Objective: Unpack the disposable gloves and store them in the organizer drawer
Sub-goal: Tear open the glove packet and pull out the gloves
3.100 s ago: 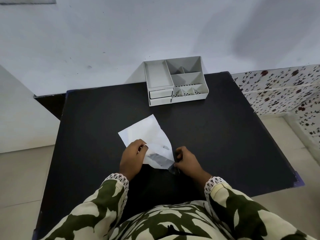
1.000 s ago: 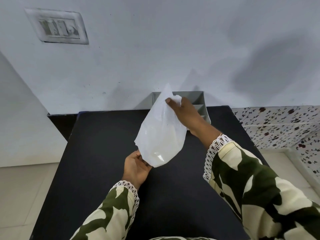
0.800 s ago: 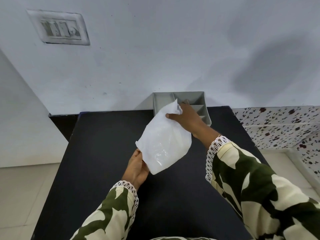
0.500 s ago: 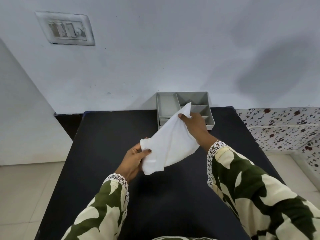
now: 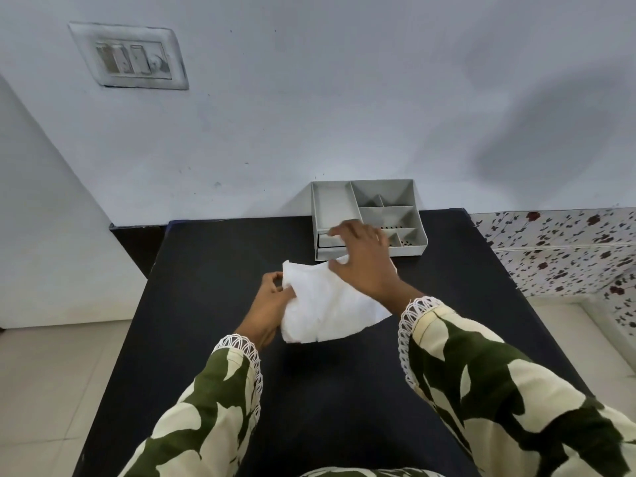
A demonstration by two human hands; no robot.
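A white, crumpled plastic glove [image 5: 327, 304] lies over the middle of the black table [image 5: 213, 339]. My left hand [image 5: 272, 301] pinches its left edge. Above the glove's far right part, my right hand [image 5: 361, 259] hovers with its fingers spread and nothing in them, reaching toward the organizer. The grey organizer [image 5: 368, 215] stands at the table's far edge against the wall. It has open compartments on top and small drawers [image 5: 325, 241] at its front left, partly hidden by my right hand.
The wall rises right behind the organizer, with a switch plate [image 5: 132, 58] high on the left. A floral tiled ledge [image 5: 568, 249] runs to the right of the table. Tiled floor lies on both sides.
The glove came down from mid-air onto the table. My right hand let go of its upper corner and opened, moving toward the organizer. My left hand kept its hold.
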